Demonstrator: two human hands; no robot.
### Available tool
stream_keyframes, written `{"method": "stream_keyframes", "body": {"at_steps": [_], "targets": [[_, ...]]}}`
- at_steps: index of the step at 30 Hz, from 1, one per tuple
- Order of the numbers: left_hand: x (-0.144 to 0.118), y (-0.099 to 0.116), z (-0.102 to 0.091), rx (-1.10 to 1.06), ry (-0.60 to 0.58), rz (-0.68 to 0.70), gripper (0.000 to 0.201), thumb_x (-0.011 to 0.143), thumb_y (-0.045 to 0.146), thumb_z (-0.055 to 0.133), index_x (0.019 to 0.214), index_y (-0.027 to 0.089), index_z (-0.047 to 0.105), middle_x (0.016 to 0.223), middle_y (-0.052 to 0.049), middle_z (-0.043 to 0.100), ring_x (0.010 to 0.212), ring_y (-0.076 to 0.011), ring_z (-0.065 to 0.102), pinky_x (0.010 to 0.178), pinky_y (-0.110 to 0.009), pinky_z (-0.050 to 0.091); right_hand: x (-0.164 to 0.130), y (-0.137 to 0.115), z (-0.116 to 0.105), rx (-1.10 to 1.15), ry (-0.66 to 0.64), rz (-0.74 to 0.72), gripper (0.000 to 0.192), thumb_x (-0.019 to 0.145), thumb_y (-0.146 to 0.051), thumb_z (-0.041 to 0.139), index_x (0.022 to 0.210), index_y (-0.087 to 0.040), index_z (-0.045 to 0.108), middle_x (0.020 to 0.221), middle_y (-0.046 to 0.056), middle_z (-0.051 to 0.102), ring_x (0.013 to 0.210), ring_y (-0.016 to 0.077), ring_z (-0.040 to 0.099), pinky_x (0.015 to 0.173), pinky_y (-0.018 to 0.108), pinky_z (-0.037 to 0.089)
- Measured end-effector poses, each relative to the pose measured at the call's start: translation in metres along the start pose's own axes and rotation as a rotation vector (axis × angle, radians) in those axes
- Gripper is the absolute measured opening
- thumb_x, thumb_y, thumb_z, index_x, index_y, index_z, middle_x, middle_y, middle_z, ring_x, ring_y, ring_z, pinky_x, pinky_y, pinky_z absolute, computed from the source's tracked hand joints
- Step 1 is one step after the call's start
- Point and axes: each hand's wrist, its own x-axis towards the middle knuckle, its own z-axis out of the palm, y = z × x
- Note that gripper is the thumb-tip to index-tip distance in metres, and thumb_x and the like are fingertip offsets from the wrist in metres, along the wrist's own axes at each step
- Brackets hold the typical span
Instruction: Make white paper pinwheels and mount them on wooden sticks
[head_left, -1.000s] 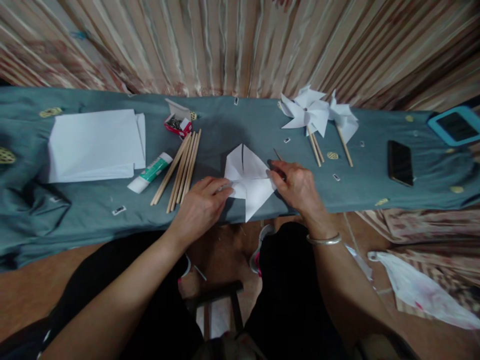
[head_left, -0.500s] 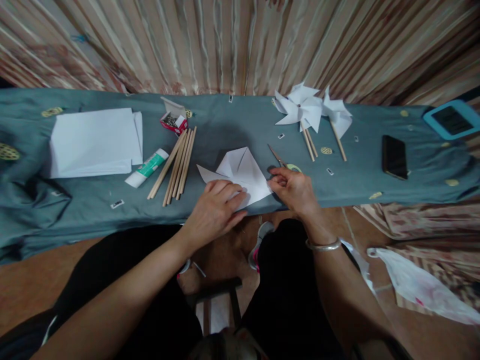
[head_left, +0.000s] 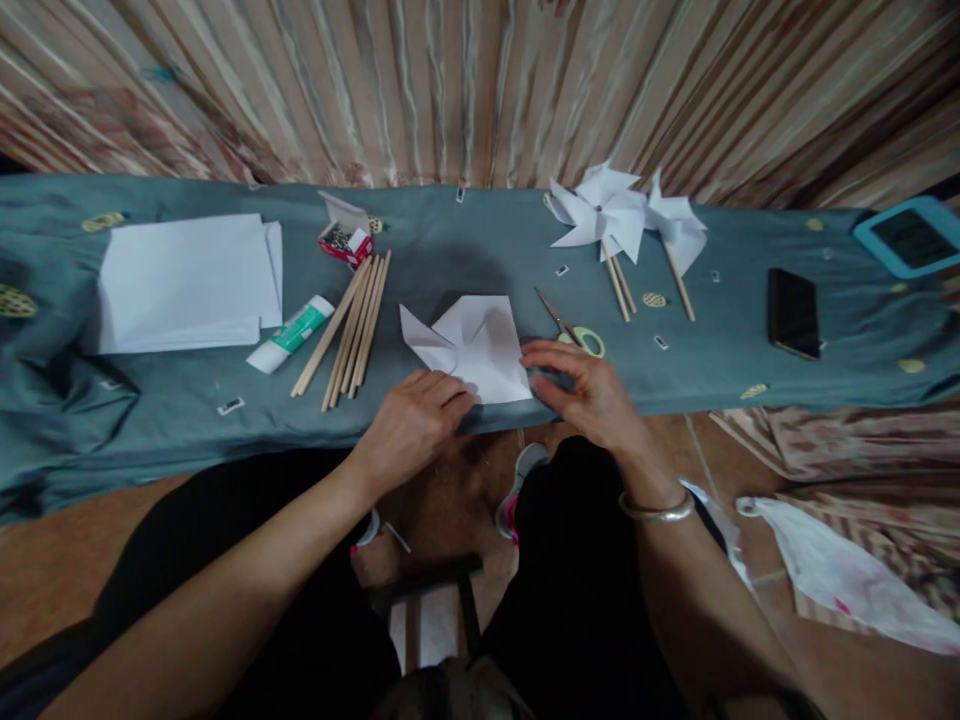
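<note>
A white paper pinwheel blank with cut and partly curled flaps lies near the table's front edge. My left hand grips its lower left corner with fingers curled together; the thumb side rests on the paper. At the right edge, my right hand has thumb and fingers apart, with the fingertips at the paper's rim. Just beyond that hand lie scissors with pale green handles, blades pointing away to the left.
To the left are wooden sticks, a glue tube, a red box of pins and stacked paper. Finished pinwheels lie at the back right. A phone and a blue-framed device sit further right.
The paper has turned and its right side now stands squarer. My left hand has slid left and down. My right hand has opened its pinch, uncovering the scissors' handles.
</note>
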Motion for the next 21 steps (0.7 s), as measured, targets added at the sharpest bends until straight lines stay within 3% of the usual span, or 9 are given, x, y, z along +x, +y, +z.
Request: {"method": "stream_keyframes", "body": {"at_steps": [4, 7, 13, 21], "targets": [[-0.011, -0.011, 0.000, 0.020, 0.066, -0.032, 0.016, 0.093, 0.013, 0.051, 0.091, 0.013, 0.067, 0.092, -0.009, 0.070, 0.082, -0.0196, 0.065, 0.074, -0.033, 0.054, -0.008, -0.006, 0.007, 0.002, -0.145, -0.006, 0.040, 0.076, -0.021, 0.070, 0.115, -0.022, 0.066, 0.138, 0.011, 0.058, 0.127, 0.0259, 0.055, 0.106, 0.048, 0.044], [-0.018, -0.017, 0.001, -0.005, 0.109, -0.065, 0.018, 0.092, 0.012, 0.050, 0.094, 0.012, 0.068, 0.095, -0.009, 0.072, 0.085, -0.0190, 0.068, 0.076, -0.031, 0.057, -0.011, -0.013, 0.018, -0.064, -0.178, -0.057, 0.049, 0.073, -0.022, 0.075, 0.120, -0.020, 0.062, 0.141, 0.015, 0.054, 0.129, 0.0285, 0.052, 0.105, 0.050, 0.045], [-0.023, -0.018, 0.003, -0.064, 0.097, -0.109, 0.018, 0.092, 0.012, 0.051, 0.099, 0.014, 0.068, 0.101, -0.008, 0.072, 0.092, -0.0178, 0.069, 0.081, -0.029, 0.058, -0.008, -0.021, 0.030, -0.035, -0.138, -0.125, 0.033, 0.082, -0.013, 0.064, 0.115, -0.019, 0.063, 0.132, 0.013, 0.061, 0.122, 0.0250, 0.057, 0.104, 0.046, 0.047], [-0.022, -0.016, 0.000, -0.065, 0.075, -0.068, 0.015, 0.090, 0.009, 0.053, 0.094, 0.011, 0.067, 0.094, -0.009, 0.069, 0.092, -0.0205, 0.067, 0.078, -0.030, 0.057, -0.005, -0.014, 0.027, 0.169, -0.115, -0.022, 0.014, 0.085, -0.015, 0.063, 0.094, -0.022, 0.070, 0.118, 0.007, 0.070, 0.111, 0.0211, 0.065, 0.102, 0.043, 0.048]]}}
